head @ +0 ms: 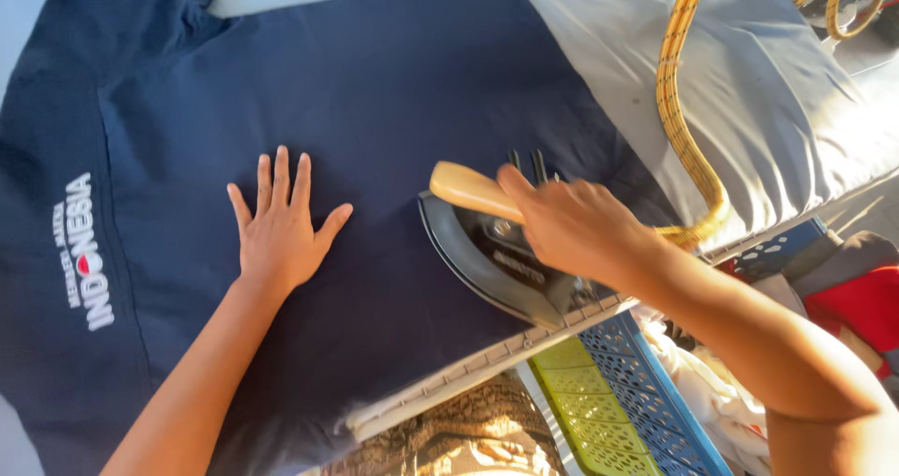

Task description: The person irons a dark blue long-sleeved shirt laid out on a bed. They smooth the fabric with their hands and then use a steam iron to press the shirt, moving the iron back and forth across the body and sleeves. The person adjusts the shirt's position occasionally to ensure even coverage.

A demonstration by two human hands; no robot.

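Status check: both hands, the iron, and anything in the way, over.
Left hand flat, fingers spread on navy shirt. Right hand gripping iron by its handle, iron on shirt. Yellow braided cord trails across board behind.

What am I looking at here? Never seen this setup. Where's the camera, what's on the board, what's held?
There is no machine: a person works with two bare hands, and the one picture comes from a camera on their head, looking down. A dark blue shirt with white lettering is spread on a padded ironing board. The left hand lies flat on the shirt, fingers spread, holding nothing. The right hand grips the wooden handle of an iron that rests on the shirt near the board's edge. A yellow braided cord runs from the iron across the board. Below the edge stand blue and green plastic baskets with clothes.
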